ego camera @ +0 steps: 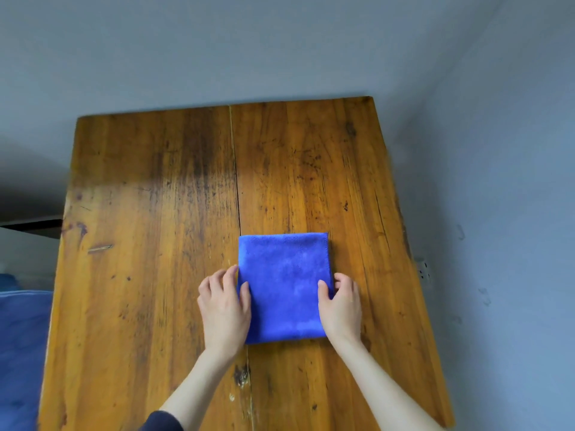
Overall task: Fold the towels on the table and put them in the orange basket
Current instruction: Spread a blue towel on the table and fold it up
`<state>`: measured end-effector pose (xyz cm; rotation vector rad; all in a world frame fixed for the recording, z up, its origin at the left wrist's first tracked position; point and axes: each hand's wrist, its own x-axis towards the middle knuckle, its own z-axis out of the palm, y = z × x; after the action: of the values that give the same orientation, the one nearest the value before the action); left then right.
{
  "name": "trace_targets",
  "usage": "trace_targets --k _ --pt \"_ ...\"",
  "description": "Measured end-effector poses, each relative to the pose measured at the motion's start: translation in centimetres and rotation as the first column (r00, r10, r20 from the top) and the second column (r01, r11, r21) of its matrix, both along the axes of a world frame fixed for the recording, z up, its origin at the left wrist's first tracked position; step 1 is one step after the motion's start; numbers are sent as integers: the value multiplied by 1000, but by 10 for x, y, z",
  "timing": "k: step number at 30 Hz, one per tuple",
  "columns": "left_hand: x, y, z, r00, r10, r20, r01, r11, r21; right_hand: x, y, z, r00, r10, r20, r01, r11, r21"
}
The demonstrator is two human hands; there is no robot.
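The near end of the desk (149,306) is cut off by the bottom edge. Both arms run out of the picture there too. The fingertips of the left hand (224,309) and the right hand (340,303) hide under the sides of the blue towel (283,287). A blurry blue thing (21,353) at the left edge cannot be made out.

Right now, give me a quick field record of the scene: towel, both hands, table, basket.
towel: blue towel, folded to a compact rectangle, lying flat on the table
left hand: left hand at the towel's left edge, thumb on top, fingers curled at the edge
right hand: right hand at the towel's right edge, thumb on top, fingers curled round the edge
table: wooden table, worn, with a seam down the middle
orange basket: not in view
other: blue fabric at the left frame edge, beside the table
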<state>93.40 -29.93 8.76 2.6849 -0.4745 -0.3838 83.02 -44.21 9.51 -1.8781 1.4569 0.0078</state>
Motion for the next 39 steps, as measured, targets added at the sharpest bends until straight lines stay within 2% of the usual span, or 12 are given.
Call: trace_targets --k 5,8,10,14,19,23,26,30,32,39 --pt "10 3 0 976 85 -201 -99 993 -61 12 -8 2 994 -43 -104 60 983 174" --pt "15 -2 3 916 195 -352 -244 965 -99 14 -17 -2 990 -36 -135 68 968 242" --pt "17 -4 3 880 217 -422 -283 954 -100 14 -22 -5 989 -40 -139 81 948 307" --pt "17 -3 4 818 198 -540 -310 943 -123 13 -28 -5 993 -72 -90 104 894 436" --pt "17 8 4 738 243 -629 -414 900 -139 8 -22 -2 999 -28 -30 39 893 449" --pt "11 25 12 655 271 -706 -523 837 -164 8 -15 11 996 -30 82 -26 803 596" --pt "0 54 27 564 279 -777 -631 753 -187 15 -5 29 988 83 128 -147 738 659" --pt "-26 113 56 382 290 -878 -801 578 -158 26 26 61 955 261 144 -285 656 699" --pt "-37 145 73 332 288 -898 -854 496 -156 36 47 80 924 342 169 -357 617 702" --pt "-76 269 124 339 303 -891 -930 253 -268 76 164 143 722 630 285 -628 425 652"
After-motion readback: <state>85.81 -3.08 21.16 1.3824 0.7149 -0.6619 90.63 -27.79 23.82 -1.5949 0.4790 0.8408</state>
